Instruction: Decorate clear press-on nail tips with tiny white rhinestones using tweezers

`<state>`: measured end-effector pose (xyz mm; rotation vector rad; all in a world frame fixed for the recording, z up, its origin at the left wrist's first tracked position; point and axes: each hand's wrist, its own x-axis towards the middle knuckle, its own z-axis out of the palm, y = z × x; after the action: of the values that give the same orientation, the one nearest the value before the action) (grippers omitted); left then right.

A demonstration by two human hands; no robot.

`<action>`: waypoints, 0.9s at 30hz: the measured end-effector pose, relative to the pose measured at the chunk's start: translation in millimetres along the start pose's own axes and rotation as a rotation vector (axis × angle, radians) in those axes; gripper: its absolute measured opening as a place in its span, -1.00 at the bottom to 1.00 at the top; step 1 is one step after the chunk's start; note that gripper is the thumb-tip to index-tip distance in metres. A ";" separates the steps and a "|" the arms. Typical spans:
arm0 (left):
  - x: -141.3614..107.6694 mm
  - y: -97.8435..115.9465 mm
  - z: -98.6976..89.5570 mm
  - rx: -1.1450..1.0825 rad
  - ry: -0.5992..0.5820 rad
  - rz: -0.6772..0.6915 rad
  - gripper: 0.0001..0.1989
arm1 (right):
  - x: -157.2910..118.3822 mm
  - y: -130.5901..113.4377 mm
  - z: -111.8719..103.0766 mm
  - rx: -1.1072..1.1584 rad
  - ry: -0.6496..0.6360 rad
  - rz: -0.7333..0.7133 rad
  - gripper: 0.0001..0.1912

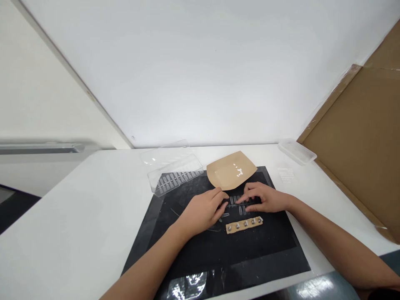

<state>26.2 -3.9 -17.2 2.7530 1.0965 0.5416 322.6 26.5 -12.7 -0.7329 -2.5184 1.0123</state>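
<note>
white table (93, 216) | on it: black mat (265, 250), clear lid (165, 152), translucent tray (296, 152)

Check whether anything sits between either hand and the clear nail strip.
Nothing visible. The left hand and right hand are both right at the strip. The paper tray is beyond it, the stud bar nearer the person; neither lies between.

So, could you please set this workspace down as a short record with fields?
Surface: black mat on a white table
Left hand: fingertips at the left end of the clear nail-shaped tips
Right hand: fingers over the same row; exact grip unclear
Nearer the person: cardboard strip with five shiny round pieces
Beyond the hands: brown tray with white specks
Back left: clear box holding more tips
Back right: translucent tray
</note>
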 end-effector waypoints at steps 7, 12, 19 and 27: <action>-0.7 -2.3 6.2 0.048 -0.055 0.004 -0.74 | -1.0 -6.1 1.1 -0.043 0.075 -0.027 -0.80; 0.0 -3.5 3.9 0.042 -0.088 0.008 -0.72 | -0.2 -6.2 5.0 -0.104 0.184 0.013 -0.80; 1.0 -3.4 2.6 0.018 -0.081 0.030 -0.71 | 4.4 -1.9 10.2 -0.212 0.220 0.046 -0.64; 3.0 2.0 2.9 -0.009 -0.091 0.027 -0.77 | 6.1 -2.6 16.1 -0.290 0.192 0.061 -0.53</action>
<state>30.6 -3.3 -18.5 2.7584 1.0347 0.4183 309.2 19.7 -21.3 -0.9441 -2.5112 0.5661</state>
